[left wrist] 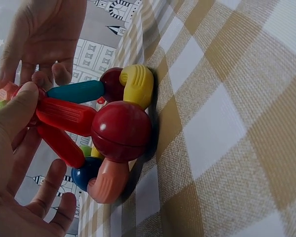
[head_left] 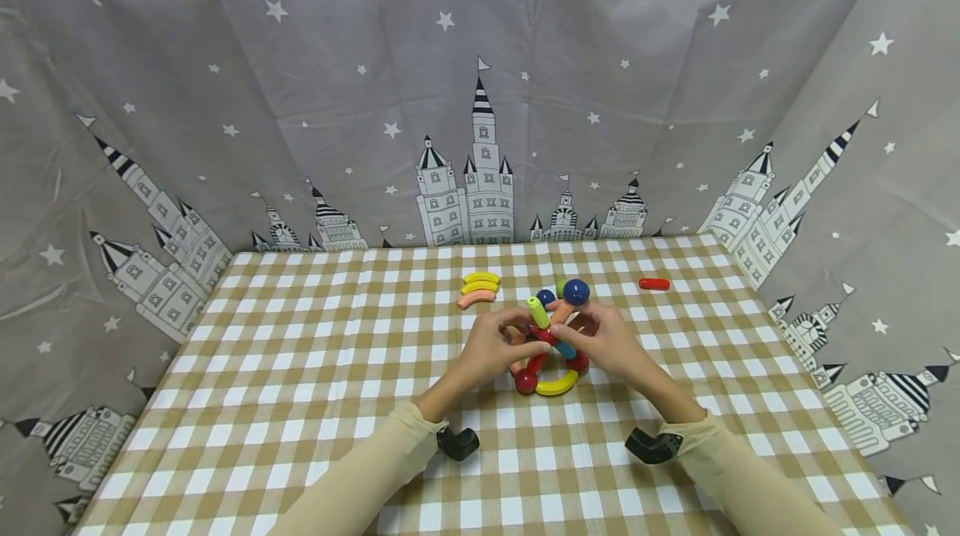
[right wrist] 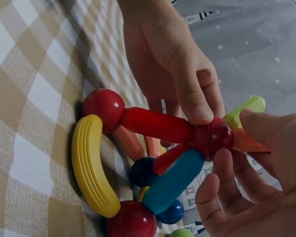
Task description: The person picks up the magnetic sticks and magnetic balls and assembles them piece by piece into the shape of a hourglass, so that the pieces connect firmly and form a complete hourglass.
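Observation:
A ball-and-stick toy frame stands on the tablecloth between both hands. Its base has red balls point(right wrist: 102, 109), a curved yellow stick point(head_left: 557, 384) and a curved salmon stick point(left wrist: 108, 180). Red sticks point(right wrist: 158, 125) and a teal stick point(right wrist: 173, 178) slope up to a red ball point(right wrist: 214, 138) at the peak. My left hand point(head_left: 491, 348) pinches that top ball, thumb on its near side. Above it rise a lime stick point(head_left: 537, 313) and an orange stick point(head_left: 562, 313) tipped with a blue ball point(head_left: 576, 292). My right hand point(head_left: 611, 340) grips the orange stick's lower end.
Two curved yellow sticks point(head_left: 481, 278) and a salmon one point(head_left: 476, 298) lie together beyond the left hand. One red stick point(head_left: 654, 283) lies at the back right. A checked cloth point(head_left: 300, 369) covers the table; a grey castle-print curtain point(head_left: 337, 102) hangs behind.

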Action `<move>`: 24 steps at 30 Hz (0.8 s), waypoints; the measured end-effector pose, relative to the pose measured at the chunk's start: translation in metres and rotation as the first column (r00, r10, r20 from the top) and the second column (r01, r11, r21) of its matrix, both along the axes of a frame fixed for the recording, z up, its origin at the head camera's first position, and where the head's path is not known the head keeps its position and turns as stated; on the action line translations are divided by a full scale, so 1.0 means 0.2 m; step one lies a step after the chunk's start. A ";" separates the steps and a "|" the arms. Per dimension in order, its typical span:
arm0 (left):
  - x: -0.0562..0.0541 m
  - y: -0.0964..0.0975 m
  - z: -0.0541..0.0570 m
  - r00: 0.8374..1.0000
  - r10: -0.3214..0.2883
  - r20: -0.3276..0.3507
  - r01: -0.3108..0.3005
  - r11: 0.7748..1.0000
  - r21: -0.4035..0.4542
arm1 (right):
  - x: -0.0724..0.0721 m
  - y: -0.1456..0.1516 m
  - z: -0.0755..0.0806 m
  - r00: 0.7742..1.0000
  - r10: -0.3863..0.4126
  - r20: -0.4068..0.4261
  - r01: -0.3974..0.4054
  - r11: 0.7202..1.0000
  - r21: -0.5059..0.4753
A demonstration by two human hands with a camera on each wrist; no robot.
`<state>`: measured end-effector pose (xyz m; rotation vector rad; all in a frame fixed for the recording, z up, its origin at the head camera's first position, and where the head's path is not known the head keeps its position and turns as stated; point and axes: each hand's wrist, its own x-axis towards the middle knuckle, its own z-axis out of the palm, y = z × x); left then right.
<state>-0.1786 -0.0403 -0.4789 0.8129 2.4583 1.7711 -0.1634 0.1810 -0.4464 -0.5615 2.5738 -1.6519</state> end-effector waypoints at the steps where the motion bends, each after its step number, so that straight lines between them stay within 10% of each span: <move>1: 0.00 0.00 0.00 1.000 0.001 0.004 -0.001 1.000 0.009 | 0.00 0.00 0.00 1.000 0.001 0.007 -0.001 1.000 0.002; 24: -0.01 0.00 -0.03 0.999 0.026 0.030 -0.026 1.000 0.002 | -0.01 -0.03 0.02 0.992 0.009 0.126 -0.007 1.000 -0.023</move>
